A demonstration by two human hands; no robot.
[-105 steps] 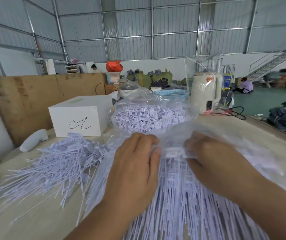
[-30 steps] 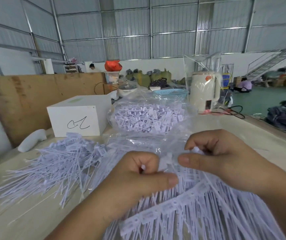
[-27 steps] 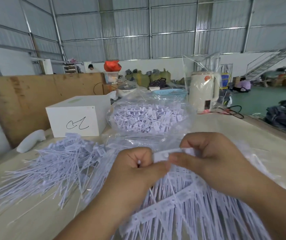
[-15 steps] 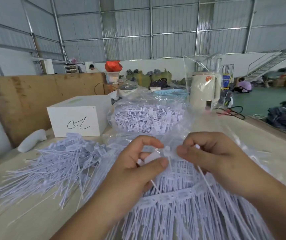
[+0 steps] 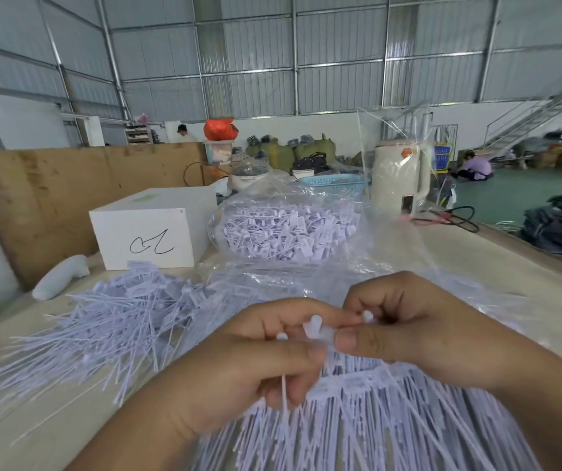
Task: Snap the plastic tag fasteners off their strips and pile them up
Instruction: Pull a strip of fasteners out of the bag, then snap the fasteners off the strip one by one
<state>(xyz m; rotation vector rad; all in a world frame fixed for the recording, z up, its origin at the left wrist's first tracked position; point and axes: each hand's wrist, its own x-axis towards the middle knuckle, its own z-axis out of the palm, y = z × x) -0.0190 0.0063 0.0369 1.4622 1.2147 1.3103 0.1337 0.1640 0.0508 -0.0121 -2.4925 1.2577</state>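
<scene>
Both hands meet at the centre of the worktop (image 5: 527, 266). The left hand (image 5: 239, 365) has its fingers (image 5: 293, 314) closed in a pinch on a white tag fastener (image 5: 313, 329); a thin tail hangs down below that hand. The right hand (image 5: 422, 328) pinches the same piece from the other side, its thumb pressed against the fastener head and its fingers curled in tight. Directly beneath both hands lie the strips (image 5: 357, 382) of unbroken fasteners, their tails fanning toward the camera. A loose pile (image 5: 103, 324) of separated fasteners lies on the worktop to the left, just beside the strips. Behind the hands, a clear plastic bag (image 5: 290, 229) holds further fasteners. A white box (image 5: 150, 229) with a handwritten mark stands left of the bag. A cream kettle (image 5: 400, 178) stands further back on the right, wrapped in clear film. A blue basket (image 5: 334, 181) is behind the bag.
</scene>
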